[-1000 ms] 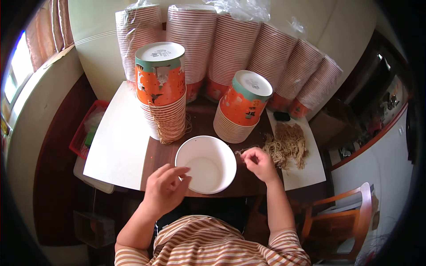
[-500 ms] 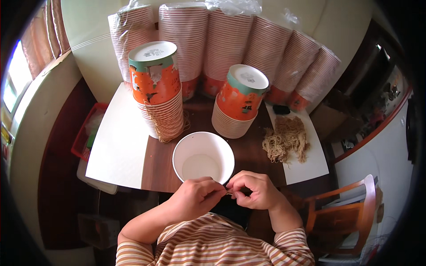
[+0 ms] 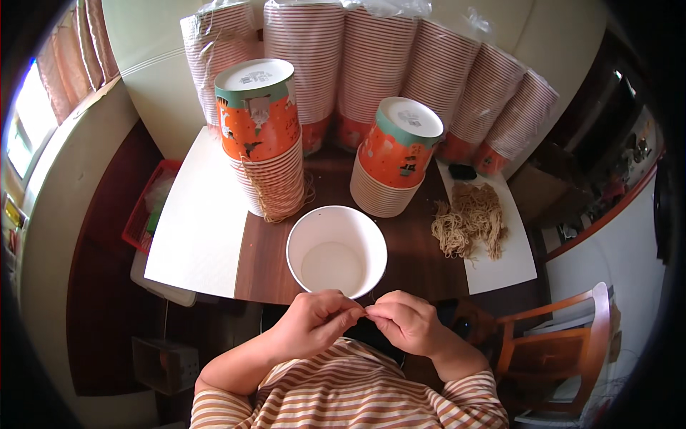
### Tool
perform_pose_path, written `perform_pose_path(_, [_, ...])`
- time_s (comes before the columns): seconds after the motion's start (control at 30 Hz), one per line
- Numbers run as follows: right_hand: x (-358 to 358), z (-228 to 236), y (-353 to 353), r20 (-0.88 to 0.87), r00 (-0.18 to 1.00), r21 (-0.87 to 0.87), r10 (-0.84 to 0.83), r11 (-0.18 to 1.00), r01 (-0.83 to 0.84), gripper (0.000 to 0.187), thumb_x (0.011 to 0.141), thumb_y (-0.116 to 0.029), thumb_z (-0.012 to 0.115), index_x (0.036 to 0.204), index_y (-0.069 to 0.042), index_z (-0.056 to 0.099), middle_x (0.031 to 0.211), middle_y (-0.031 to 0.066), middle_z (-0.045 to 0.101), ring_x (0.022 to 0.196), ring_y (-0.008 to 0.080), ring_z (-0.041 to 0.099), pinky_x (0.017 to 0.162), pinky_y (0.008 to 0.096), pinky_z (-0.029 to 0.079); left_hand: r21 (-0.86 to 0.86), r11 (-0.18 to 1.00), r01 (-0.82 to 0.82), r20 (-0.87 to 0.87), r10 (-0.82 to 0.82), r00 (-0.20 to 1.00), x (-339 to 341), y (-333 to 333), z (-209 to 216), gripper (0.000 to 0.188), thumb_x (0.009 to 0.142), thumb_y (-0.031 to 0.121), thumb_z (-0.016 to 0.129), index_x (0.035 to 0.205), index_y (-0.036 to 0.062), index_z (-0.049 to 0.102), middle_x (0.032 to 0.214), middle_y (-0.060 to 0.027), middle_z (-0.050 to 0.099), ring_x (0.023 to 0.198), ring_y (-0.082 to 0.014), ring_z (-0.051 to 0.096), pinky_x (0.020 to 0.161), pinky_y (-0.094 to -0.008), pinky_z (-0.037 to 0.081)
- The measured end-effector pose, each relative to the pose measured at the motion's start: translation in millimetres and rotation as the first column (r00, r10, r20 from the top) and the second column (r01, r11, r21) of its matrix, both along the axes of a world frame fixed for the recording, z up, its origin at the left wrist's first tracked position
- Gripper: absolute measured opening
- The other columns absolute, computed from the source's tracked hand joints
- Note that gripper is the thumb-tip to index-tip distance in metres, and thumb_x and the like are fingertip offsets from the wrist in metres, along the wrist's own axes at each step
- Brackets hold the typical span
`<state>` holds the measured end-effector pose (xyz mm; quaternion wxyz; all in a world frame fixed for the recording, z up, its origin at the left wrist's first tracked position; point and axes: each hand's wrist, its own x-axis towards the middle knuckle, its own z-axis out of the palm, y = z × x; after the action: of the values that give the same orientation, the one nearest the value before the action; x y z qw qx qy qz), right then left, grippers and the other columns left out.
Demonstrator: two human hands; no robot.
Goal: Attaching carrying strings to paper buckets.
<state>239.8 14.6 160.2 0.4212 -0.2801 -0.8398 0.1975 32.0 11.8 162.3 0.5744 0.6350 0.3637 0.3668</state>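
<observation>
My left hand (image 3: pixel 323 322) and my right hand (image 3: pixel 409 320) meet in front of my chest, just below the near rim of an open white paper bucket (image 3: pixel 336 223). Both are closed in a pinch, fingertips touching, on a thin cord that the fingers almost wholly hide. The bucket stands upright at the table's near edge, with a small dark hole near its far rim. Behind it rises a taller stack of upside-down orange paper buckets (image 3: pixel 259 129), tan cords (image 3: pixel 270 191) draped on its side. A shorter similar stack (image 3: pixel 397 161) stands to its right.
Tall plastic-wrapped stacks of paper buckets (image 3: pixel 376 64) line the back of the brown and white table (image 3: pixel 193 214). A tangled bundle of tan cords (image 3: pixel 469 220) lies on the right, near a small black object (image 3: pixel 462 171). A wooden chair (image 3: pixel 550 354) stands right; a red basket (image 3: pixel 137 218) left.
My right-hand fingers have drawn in from a more curled, raised pose and now press flatter against the left fingertips. The whole view has shifted slightly; the bucket and stacks look unmoved.
</observation>
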Motion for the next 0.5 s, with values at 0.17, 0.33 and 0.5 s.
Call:
perform_pose_path(0.17, [0.1,0.8,-0.5,0.031,0.999,0.057,-0.036,0.998,0.034,0.024,0.072,0.006,0.068,0.094,0.0,0.063,0.083,0.0099,0.061,0.07,0.0227,0.062,0.059,0.0305,0.052,-0.254,0.967,0.022,0.1,0.004,0.995,-3.4,0.3,2.3,0.021,0.094,0.017,0.055,0.095,-0.0024,0.065,0.074,-0.003,0.062,0.063,-0.0065,0.054,0.056,-0.0221,0.046])
perform_pose_path(0.33, [-2.9,2.5,-1.0,0.059,0.997,0.103,-0.052,0.994,0.046,0.021,0.07,0.007,0.068,0.09,-0.001,0.064,0.082,0.0102,0.062,0.069,0.0231,0.063,0.059,0.0306,0.053,-0.165,0.985,0.048,0.0,-0.049,0.999,-1.8,-1.7,-2.2,0.018,0.092,0.015,0.06,0.095,-0.0023,0.065,0.075,-0.0044,0.064,0.063,-0.0065,0.055,0.057,-0.0233,0.048])
perform_pose_path(0.5, [-3.1,2.0,0.3,0.089,0.996,0.113,0.004,0.993,-0.014,0.031,0.068,0.004,0.071,0.098,-0.001,0.062,0.086,0.0091,0.06,0.072,0.0233,0.062,0.062,0.0305,0.053,0.023,1.0,0.002,-0.12,0.0,0.993,-4.7,-1.3,0.6,0.011,0.086,0.009,0.065,0.091,-0.0008,0.066,0.073,-0.0078,0.064,0.062,-0.0108,0.059,0.058,-0.0255,0.048])
